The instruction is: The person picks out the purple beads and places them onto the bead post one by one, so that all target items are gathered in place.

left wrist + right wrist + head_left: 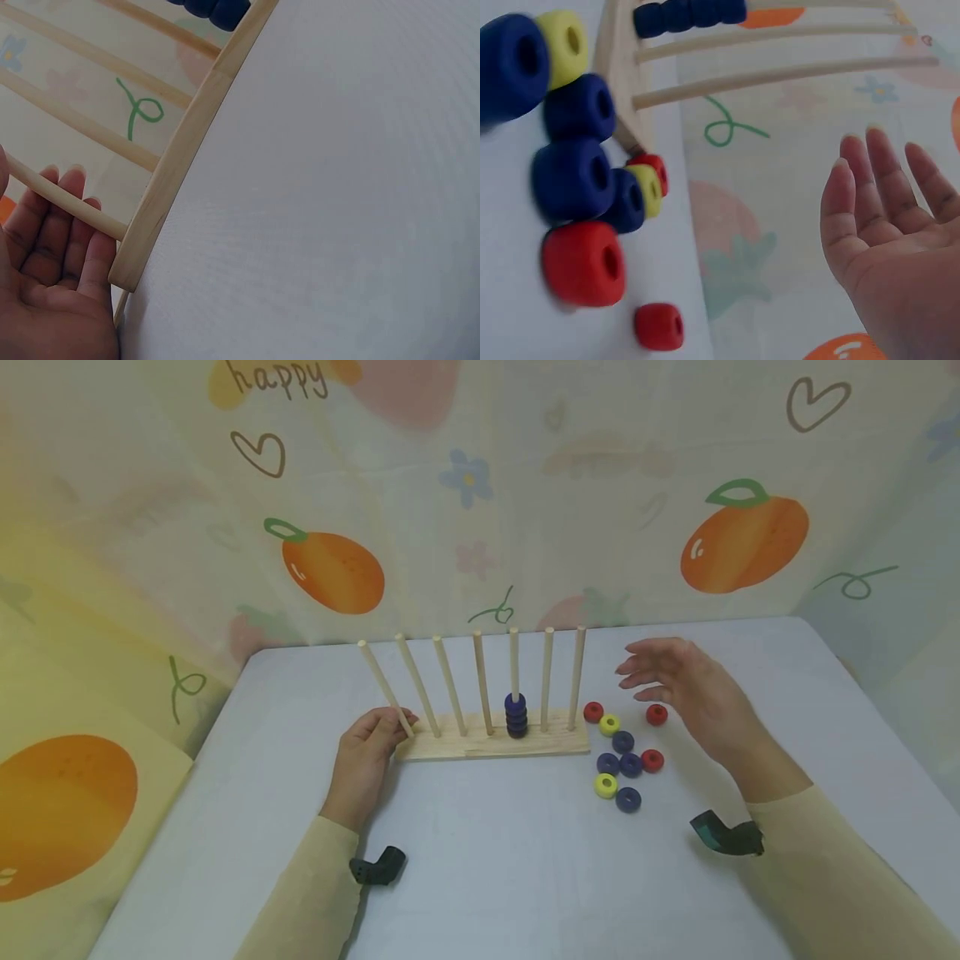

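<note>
We have our left hand [365,758] at the left end of the wooden rack [495,742], fingers lightly curled around the base of the leftmost peg [385,688]; the left wrist view shows the fingertips [71,184] lying behind that peg and the palm just beside the corner of the base. Our right hand [686,689] hovers above the table [480,860] with its fingers spread and relaxed, holding nothing, and the right wrist view confirms an empty open palm. The loose rings lie to the right of the rack: a red ring [656,714] sits almost under our right hand, another red ring [593,712] and a yellow ring [609,724] lie just beside the rack's right end, and a cluster of blue rings [622,763] sits nearer to us, with another red one and another yellow one among them. A stack of blue rings [516,716] is already on the fifth peg [513,664]. As we judge it, the main risk is that the rings roll: a careless reach could knock the cluster and send some off the table edge. Our hold on the thin outer peg could also tilt or slide the rack if we pull, shaking the stack, and a ring lowered off-centre might catch a peg tip and drop.
</note>
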Available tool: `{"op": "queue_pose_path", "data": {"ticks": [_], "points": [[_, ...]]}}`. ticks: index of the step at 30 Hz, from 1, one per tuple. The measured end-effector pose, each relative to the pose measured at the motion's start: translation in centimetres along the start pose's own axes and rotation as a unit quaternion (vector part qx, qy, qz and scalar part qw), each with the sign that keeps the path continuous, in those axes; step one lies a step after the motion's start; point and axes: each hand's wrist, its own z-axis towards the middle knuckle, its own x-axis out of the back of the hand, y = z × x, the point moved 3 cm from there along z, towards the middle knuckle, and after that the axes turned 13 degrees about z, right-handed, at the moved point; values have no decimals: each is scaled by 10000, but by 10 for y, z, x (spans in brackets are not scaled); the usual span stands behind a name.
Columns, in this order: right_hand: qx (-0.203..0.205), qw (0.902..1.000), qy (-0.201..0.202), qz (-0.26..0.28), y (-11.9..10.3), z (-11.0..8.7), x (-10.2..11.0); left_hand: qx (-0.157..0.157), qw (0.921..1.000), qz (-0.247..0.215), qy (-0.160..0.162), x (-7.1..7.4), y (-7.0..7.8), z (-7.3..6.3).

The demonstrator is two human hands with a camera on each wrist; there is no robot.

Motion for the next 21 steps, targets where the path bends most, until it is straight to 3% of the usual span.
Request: {"op": "queue_pose_path", "data": {"ticks": [4,10,16,21], "points": [[-365,9981,295,-408,6,-11,8,-23,10000,-2,-15,0,0,0],[-978,9830,487,-1473,19,-25,20,0,10000,-18,-34,0,0,0],[-1336,9740,609,-1723,31,-36,23,-33,9999,-93,-21,0,-2,0],[-1775,9566,758,-2183,40,-45,25,-40,9999,-108,-33,0,-1,1]]}}
